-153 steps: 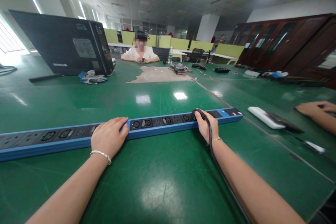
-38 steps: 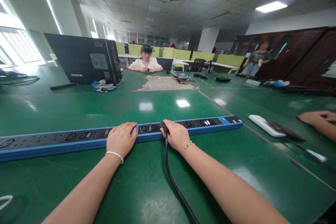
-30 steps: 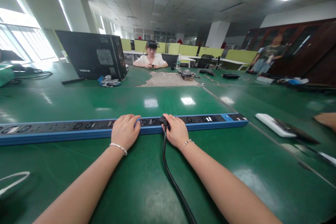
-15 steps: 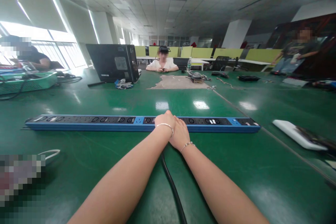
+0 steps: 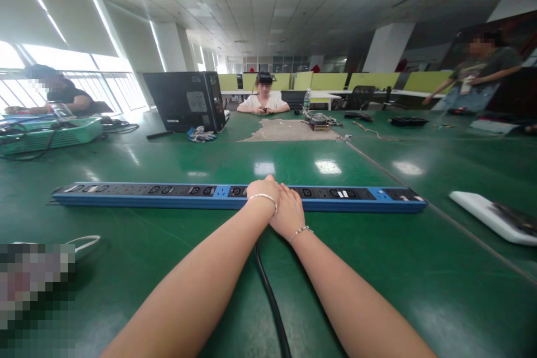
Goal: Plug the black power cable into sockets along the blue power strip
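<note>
A long blue power strip (image 5: pixel 138 201) with black socket panels lies crosswise on the green table. Over its middle, my left hand (image 5: pixel 263 193) rests against and partly on top of my right hand (image 5: pixel 289 212). The left fingers are bent down and mostly hidden. On my right hand the fingers that show are pressed together and curved; what lies under them is hidden. Both hands cover part of the strip's sockets. A black cable (image 5: pixel 271 296) runs from beneath the hands toward me, between my forearms.
Beyond are a black computer case (image 5: pixel 184 102), gloves (image 5: pixel 201 135), a green basket (image 5: pixel 71 133) and a bottle (image 5: pixel 306 100). A white object (image 5: pixel 482 215) lies right, a pixelated one (image 5: pixel 33 279) left. People are at the left, far side and right.
The view has shifted slightly, so the strip and background sit a little further right. The person at the right has changed pose, an arm now reaching down. My hands keep their overlapping position.
</note>
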`<state>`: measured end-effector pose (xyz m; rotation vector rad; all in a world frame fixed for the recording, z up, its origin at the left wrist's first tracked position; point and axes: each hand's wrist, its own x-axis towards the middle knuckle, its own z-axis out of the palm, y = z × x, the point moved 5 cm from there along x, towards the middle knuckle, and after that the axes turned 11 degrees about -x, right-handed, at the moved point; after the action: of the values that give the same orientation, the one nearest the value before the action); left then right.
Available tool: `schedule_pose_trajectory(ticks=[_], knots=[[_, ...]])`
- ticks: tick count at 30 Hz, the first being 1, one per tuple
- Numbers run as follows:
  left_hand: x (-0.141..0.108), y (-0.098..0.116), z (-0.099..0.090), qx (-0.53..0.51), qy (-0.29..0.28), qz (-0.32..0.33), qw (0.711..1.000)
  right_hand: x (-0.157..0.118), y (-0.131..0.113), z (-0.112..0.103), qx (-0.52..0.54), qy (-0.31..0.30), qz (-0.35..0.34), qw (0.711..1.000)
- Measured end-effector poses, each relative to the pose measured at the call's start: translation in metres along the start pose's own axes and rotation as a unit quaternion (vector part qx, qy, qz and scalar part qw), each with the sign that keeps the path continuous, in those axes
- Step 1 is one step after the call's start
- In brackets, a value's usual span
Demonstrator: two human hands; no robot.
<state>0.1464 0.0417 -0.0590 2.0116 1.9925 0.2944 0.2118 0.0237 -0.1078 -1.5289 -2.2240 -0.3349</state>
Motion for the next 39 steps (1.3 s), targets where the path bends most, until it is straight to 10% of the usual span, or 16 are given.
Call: schedule_pose_trajectory(ticks=[14,21,25,31,39], knots=[[0.000,-0.007,-0.004,0.047,0.054,-0.037,0.997,0.003,0.000,0.000,0.020,-0.001,0.030,0.999],[-0.024,0.028,-0.096,0.083,0.220,0.004,0.972,0.003,-0.001,0.002,0.005,0.000,0.021,1.000],[-0.016,-0.017,-0.133,0.095,0.174,-0.053,0.979,0.004,-0.001,0.004,0.000,0.003,0.020,1.000],[-0.005,-0.121,-0.106,0.106,0.054,-0.103,0.987,0.004,-0.001,0.006,0.005,0.011,0.027,1.000],[-0.001,-0.142,-0.069,0.087,0.030,-0.100,0.991,0.003,0.000,0.005,0.002,0.012,0.029,1.000]])
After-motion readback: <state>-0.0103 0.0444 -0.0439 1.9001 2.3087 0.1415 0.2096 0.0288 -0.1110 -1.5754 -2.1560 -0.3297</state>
